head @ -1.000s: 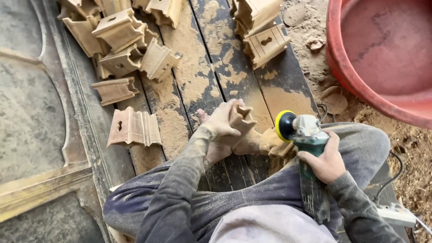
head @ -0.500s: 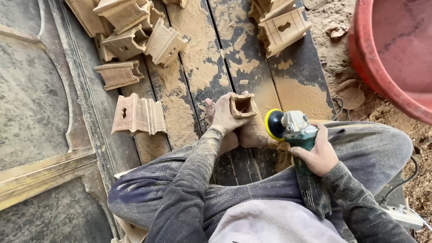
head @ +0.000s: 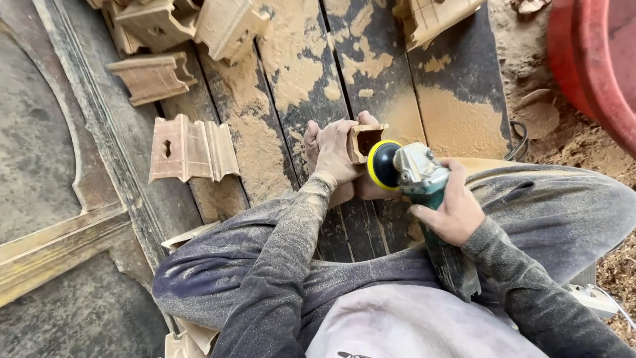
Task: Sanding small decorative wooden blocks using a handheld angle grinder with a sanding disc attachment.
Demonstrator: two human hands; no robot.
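Grinder [head: 424,199] nose toward wooden block [head: 363,140]

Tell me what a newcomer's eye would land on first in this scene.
At centre, the left hand grips a small carved wooden block while the right hand holds a green angle grinder with its yellow-rimmed disc against it. Sawdust coats the dark planks ahead, with more carved pieces lying at left. A big red tub fills the upper right corner.
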